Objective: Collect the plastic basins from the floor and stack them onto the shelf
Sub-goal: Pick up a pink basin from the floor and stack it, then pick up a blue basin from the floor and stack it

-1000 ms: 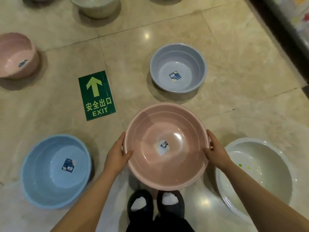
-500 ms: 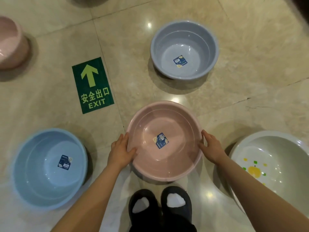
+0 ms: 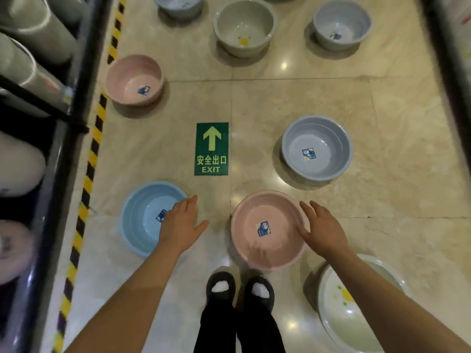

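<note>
Pink basin (image 3: 267, 229) on floor (image 3: 293, 98); right hand (image 3: 322, 229), fingers spread, at its rim, poss. touching. Left hand (image 3: 182, 224) open above blue basin (image 3: 142, 217).

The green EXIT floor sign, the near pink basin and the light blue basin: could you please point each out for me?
green EXIT floor sign (image 3: 211, 149), head view, on its yellow arrow.
near pink basin (image 3: 267, 240), head view, on its inner bottom.
light blue basin (image 3: 145, 220), head view, on its inner bottom.

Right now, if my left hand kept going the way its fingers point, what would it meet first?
Probably bare floor. The left hand points up and right, past the light blue basin, toward the EXIT sticker; height is unclear.
</note>
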A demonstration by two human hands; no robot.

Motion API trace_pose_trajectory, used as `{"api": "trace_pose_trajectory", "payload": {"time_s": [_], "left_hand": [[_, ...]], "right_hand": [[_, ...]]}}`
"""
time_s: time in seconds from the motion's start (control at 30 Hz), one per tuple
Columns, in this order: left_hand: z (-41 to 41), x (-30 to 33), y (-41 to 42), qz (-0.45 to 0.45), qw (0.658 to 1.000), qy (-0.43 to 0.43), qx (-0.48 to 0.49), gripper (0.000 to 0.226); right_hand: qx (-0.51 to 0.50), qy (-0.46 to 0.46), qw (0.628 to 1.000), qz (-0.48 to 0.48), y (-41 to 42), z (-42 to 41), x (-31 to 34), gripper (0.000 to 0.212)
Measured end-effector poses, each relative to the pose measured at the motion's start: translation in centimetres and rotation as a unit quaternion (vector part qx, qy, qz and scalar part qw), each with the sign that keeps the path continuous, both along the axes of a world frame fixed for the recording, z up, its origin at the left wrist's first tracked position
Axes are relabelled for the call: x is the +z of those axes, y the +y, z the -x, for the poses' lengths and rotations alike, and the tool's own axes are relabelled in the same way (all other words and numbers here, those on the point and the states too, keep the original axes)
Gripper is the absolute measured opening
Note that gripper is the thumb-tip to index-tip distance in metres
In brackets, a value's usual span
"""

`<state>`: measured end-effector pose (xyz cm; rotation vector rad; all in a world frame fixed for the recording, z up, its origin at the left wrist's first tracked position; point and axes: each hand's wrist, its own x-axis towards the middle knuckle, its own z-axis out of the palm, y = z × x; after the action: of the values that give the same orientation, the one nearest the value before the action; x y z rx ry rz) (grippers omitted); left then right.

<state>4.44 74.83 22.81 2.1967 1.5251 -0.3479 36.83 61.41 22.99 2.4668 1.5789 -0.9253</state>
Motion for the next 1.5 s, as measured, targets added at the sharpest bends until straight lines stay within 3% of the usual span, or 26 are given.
{"api": "trace_pose_trajectory", "payload": {"time_s": [0.17,0.37,0.63,0.83,1.03,1.33,1.5], "left_hand": [[4.3,7.8,0.7,-0.02,0.999,0.035,0.011,0.074],[10.9,11.7,1.1,-0.05,0.996,0.063,0.039,0.074],[24.5,10.9,5.6,-0.042,0.996,0.067,0.051,0.075],[34.1,8.5,11.7,-0.025,0.996,0.078,-0.047,0.077],[37.6,0.1,16.1,0.017,0.995,0.066,-0.07,0.078],[39.1,-23.3,15.8,0.06,0.998,0.009,-0.028,0.076],[39.8,-33.9,15.4,0.133,0.988,-0.061,0.052,0.093]], "right_hand": [[0.095,0.0,0.995,-0.02,4.3,4.1,7.5,0.066],[0.144,0.027,0.988,-0.042,8.3,11.1,10.0,0.064],[0.096,0.04,0.993,-0.049,13.4,22.9,9.7,0.065],[0.005,0.04,0.999,-0.021,15.1,33.0,6.8,0.067],[-0.026,0.041,0.999,-0.003,16.8,37.5,-1.1,0.067],[-0.098,0.05,0.993,0.036,15.5,39.4,-23.7,0.072],[-0.142,0.066,0.986,0.053,15.1,40.0,-33.7,0.079]]}}
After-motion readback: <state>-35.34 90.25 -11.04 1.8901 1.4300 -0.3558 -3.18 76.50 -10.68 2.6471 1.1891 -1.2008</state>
